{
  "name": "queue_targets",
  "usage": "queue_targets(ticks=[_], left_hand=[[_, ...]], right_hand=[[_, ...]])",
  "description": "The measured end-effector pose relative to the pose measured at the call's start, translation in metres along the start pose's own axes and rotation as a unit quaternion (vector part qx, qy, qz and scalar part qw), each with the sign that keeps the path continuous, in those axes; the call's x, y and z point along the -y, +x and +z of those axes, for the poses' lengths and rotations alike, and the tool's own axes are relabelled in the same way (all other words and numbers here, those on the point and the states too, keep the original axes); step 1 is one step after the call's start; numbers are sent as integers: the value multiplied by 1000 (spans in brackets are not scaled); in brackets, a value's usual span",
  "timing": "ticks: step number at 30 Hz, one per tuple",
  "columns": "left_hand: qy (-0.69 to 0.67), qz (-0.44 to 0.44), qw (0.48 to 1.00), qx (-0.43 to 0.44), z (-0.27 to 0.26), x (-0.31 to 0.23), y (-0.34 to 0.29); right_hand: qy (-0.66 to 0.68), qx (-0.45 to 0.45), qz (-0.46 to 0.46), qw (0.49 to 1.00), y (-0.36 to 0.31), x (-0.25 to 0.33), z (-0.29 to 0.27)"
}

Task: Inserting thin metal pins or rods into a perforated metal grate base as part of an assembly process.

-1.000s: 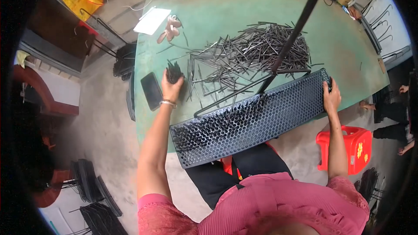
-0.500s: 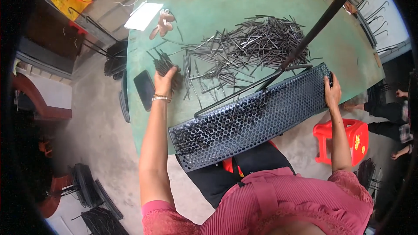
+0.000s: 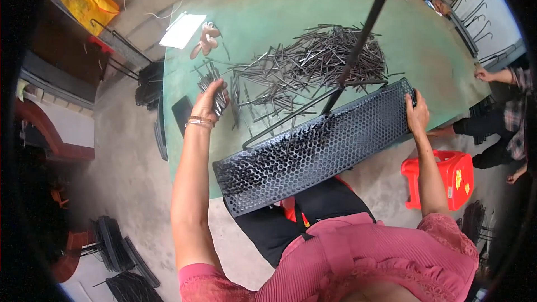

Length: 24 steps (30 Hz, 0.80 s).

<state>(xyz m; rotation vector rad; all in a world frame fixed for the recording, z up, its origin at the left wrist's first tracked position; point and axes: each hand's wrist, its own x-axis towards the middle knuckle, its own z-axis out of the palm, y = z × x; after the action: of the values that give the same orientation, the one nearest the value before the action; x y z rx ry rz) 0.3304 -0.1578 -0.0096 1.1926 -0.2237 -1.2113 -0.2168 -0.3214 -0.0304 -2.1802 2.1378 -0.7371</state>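
Note:
A bundle of thin dark rods is gripped in my left hand, raised over the left part of the green table. My right hand grips the right end of a long black perforated panel, fingers over its upper edge. The panel lies tilted between the table's near edge and my lap, with many rods stuck in the holes of its left half. A black metal frame with a long bar stands along the panel's far side. Beyond it lies a heap of loose rods.
A black phone lies left of my left hand; farther back are white paper and a tan, petal-shaped item. A red stool stands at the right. Another person's hand shows at the right rim.
My left hand has tilted the rod bundle and lifted it slightly. The panel, my right hand and the bar have shifted a little left in view. Another person's arm has appeared at right.

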Motion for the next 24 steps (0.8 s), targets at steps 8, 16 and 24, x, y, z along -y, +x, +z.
queue_targets(ticks=[8, 16, 24], left_hand=[[59, 22, 998, -16, 35, -15, -36], [-32, 83, 994, 63, 64, -25, -162], [-78, 43, 996, 7, 61, 73, -267]], right_hand=[[48, -70, 0, 996, 2, -18, 9], [21, -14, 31, 999, -10, 2, -8], [7, 26, 45, 999, -19, 12, -19]])
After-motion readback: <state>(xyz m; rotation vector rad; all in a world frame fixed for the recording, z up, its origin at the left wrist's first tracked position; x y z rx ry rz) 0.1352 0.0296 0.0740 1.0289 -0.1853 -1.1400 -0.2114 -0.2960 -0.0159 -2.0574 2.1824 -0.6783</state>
